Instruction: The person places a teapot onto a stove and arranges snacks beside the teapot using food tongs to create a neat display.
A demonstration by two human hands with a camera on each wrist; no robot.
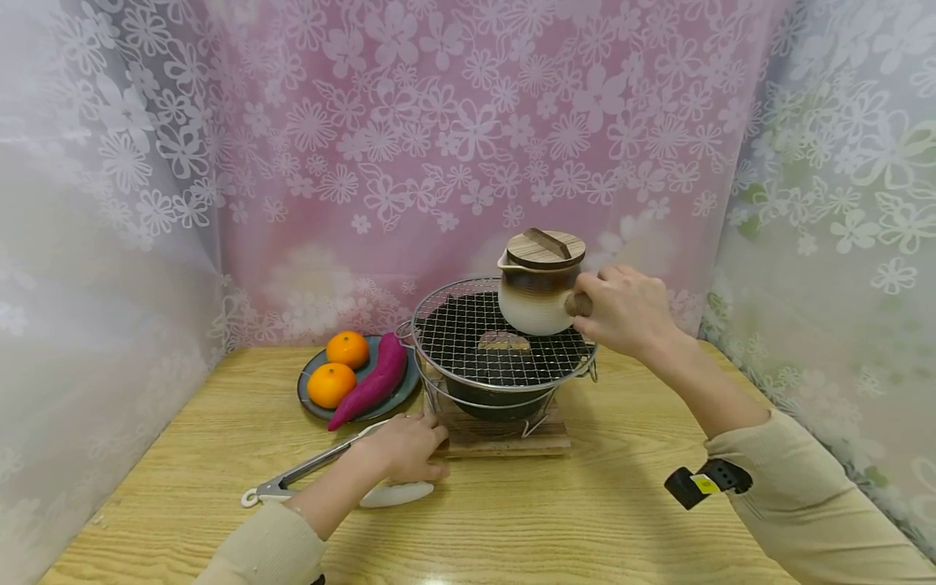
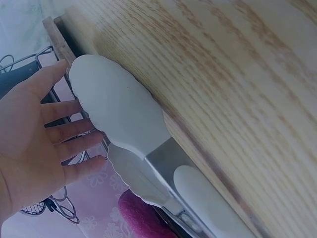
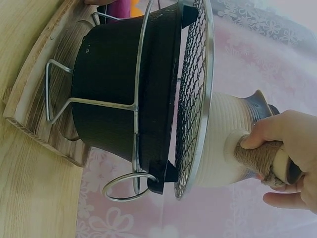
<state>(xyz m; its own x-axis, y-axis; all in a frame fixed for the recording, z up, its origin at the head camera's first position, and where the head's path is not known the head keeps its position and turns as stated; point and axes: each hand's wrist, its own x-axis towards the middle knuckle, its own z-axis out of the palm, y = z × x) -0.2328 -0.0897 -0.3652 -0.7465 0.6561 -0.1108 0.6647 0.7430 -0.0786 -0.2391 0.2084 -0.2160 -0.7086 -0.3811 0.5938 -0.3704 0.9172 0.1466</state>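
Observation:
A small ceramic teapot point(image 1: 532, 305), white below and brown above with a wooden lid point(image 1: 548, 248), is at the right part of a round wire grate point(image 1: 461, 353). My right hand point(image 1: 625, 313) grips its twine-wrapped side handle point(image 3: 260, 154). Whether the teapot's base touches the grate I cannot tell. My left hand point(image 1: 405, 447) lies low at the front left of the wooden board point(image 1: 504, 439), its fingers extended in the left wrist view. Right beside those fingers are the white scalloped heads point(image 2: 116, 99) of metal tongs point(image 1: 310, 467), which lie on the table.
Under the grate stands a black brazier point(image 3: 109, 84) in a wire stand on the board. To its left, a dark blue-grey plate point(image 1: 408, 388) bears a purple sweet potato point(image 1: 379, 378) and two oranges point(image 1: 331, 385). A flowered curtain point(image 1: 468, 146) encloses the wooden table point(image 1: 621, 504).

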